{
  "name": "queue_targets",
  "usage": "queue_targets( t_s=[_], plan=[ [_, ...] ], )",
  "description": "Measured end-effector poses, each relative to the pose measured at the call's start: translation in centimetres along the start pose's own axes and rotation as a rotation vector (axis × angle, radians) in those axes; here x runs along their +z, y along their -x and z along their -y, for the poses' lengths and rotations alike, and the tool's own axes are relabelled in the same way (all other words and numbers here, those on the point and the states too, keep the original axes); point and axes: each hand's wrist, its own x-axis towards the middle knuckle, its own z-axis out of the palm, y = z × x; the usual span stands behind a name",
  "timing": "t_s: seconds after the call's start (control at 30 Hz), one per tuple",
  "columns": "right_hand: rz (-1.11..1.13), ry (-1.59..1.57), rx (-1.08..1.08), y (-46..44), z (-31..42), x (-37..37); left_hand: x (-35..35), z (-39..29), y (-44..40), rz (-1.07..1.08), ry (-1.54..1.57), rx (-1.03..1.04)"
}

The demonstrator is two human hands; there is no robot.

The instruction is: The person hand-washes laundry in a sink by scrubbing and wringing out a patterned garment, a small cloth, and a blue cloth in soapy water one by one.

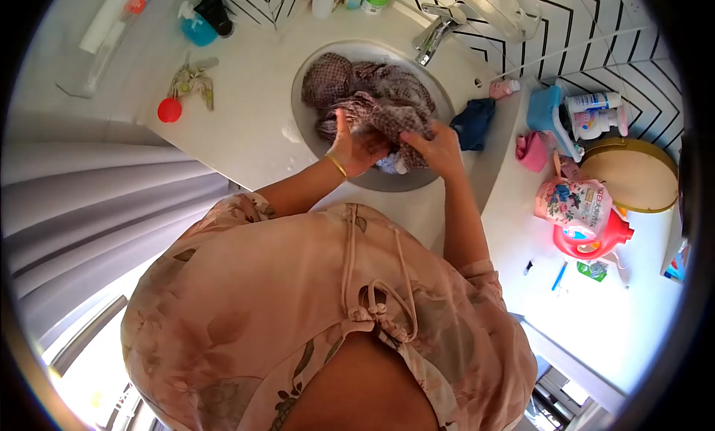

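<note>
Checked cloth lies bunched in the round sink, lifted partly between your hands. Your forearms reach forward and converge over it. Your left hand is half open, thumb raised against the cloth; fingers partly hidden, grip unclear. Your right hand curls closed, pinching a fold, thumb angled leftward.

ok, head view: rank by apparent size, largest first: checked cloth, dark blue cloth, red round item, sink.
1. Sink
2. Checked cloth, bunched up, so only its visible extent counts
3. Dark blue cloth
4. Red round item

Apparent size only; the gaps look clear enough to rank all four.
</note>
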Motion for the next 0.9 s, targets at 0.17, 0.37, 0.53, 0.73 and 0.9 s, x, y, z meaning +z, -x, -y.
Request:
queue_targets(
  t_s=[0.17,0.37,0.53,0.73,0.9],
  plan=[
    [-0.073,-0.255,-0.222,2.7,4.9,-3.9,3.2,1.4,0.7,0.411,0.464,0.163],
    [-0.067,-0.281,-0.364,5.7,6.3,-9.0,10.9,-6.0,1.5,0.324,0.107,0.517],
    [-0.033,-0.299,-0.309,4.6,3.2,-9.4,14.0,-12.2,2.9,0.411,-0.08,0.675],
    [-0.043,-0.162,-0.228,3.3,0.2,-9.2,6.6,-17.1,-0.5,0.335,-0.88,0.528],
    [-0.201,0.197,-0.169,5.6,0.4,-12.3,8.6,-12.1,2.2,0.115,-1.182,0.727]
  ],
)
